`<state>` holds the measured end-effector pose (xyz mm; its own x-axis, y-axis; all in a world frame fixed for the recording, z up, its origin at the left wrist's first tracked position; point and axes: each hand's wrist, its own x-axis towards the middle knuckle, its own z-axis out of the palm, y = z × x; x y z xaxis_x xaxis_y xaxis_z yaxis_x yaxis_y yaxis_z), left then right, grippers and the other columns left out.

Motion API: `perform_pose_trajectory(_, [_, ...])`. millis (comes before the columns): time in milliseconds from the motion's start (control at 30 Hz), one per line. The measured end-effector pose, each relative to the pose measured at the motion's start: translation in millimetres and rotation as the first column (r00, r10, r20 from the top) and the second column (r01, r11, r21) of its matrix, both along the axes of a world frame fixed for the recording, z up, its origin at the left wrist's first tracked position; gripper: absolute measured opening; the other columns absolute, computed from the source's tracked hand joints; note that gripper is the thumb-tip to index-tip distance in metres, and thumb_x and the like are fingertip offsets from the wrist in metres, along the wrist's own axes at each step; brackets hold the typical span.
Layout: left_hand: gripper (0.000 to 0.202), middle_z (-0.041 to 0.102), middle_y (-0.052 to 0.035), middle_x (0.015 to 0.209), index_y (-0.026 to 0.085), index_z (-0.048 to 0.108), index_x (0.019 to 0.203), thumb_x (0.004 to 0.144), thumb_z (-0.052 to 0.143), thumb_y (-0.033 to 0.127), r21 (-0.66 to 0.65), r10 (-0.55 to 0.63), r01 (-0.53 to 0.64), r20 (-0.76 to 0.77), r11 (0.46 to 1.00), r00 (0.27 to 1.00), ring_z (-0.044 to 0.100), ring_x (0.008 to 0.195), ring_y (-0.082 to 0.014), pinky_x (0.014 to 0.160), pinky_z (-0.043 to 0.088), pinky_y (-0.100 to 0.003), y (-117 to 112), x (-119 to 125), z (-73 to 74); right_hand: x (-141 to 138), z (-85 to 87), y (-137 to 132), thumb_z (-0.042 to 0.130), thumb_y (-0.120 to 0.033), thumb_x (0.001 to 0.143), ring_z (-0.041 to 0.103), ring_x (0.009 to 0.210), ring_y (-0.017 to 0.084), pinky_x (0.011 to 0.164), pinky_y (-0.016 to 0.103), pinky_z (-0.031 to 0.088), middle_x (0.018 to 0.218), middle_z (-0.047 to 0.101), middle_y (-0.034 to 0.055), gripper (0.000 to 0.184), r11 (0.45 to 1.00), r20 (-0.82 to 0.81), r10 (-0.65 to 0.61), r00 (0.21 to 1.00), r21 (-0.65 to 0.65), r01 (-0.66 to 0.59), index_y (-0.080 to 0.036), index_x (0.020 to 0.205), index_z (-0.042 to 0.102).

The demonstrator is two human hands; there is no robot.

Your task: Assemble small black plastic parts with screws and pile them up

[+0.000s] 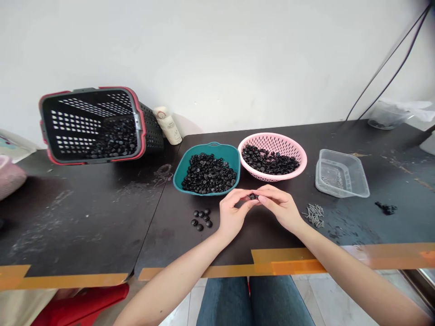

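Observation:
My left hand [234,213] and my right hand [280,206] meet over the black table [102,217], fingertips pinched together on a small black part [253,196]. Just beyond them stand a teal basin [207,154] heaped with small black round parts and a pink perforated basket [272,142] holding more black parts. Several loose black parts [201,219] lie on the table left of my left hand. A pile of small metal screws [314,214] lies right of my right hand.
A clear plastic container [341,174] sits at the right. A red-rimmed black crate [95,124] lies on its side at the back left with black parts inside. A white bottle [167,126] leans by the wall. Orange tape [288,262] lines the table's near edge.

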<state>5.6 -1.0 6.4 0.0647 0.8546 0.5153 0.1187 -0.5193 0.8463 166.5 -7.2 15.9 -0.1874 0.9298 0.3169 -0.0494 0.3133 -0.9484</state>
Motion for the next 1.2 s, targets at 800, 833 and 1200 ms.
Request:
perform_pose_trajectory(800, [0.022, 0.070, -0.0025, 0.085, 0.024, 0.071, 0.094, 0.073, 0.073, 0.018, 0.231, 0.064, -0.045, -0.073, 0.972, 0.995, 0.063, 0.076, -0.0150, 0.069, 0.052, -0.030, -6, -2, 0.4, 3, 3.6, 0, 0.074, -0.024, 0.074, 0.065, 0.075, 0.011, 0.077, 0.028, 0.056, 0.084, 0.065, -0.0023, 0.017, 0.746, -0.502, 0.141, 0.853, -0.512, -0.425, -0.021, 0.088, 0.064])
perform_pose_trajectory(833, [0.021, 0.070, -0.0026, 0.085, 0.024, 0.071, 0.093, 0.072, 0.074, 0.019, 0.228, 0.063, -0.044, -0.075, 0.973, 0.995, 0.063, 0.076, -0.0151, 0.069, 0.052, -0.030, -6, -2, -0.1, 4, 4.5, 0, 0.073, -0.024, 0.075, 0.065, 0.075, 0.011, 0.079, 0.029, 0.055, 0.085, 0.065, -0.0020, 0.017, 0.737, -0.511, 0.157, 0.845, -0.509, -0.445, -0.020, 0.088, 0.063])
perform_pose_trajectory(1200, [0.024, 0.067, -0.0036, 0.087, 0.024, 0.071, 0.094, 0.071, 0.075, 0.020, 0.211, 0.052, -0.033, -0.086, 0.977, 0.995, 0.062, 0.080, -0.0155, 0.073, 0.052, -0.032, -3, -1, 1.7, 6, 7.2, 3, 0.077, -0.023, 0.070, 0.065, 0.069, 0.011, 0.077, 0.031, 0.055, 0.072, 0.065, -0.0035, 0.023, 0.805, -0.441, 0.143, 0.886, -0.469, -0.364, -0.019, 0.080, 0.057])
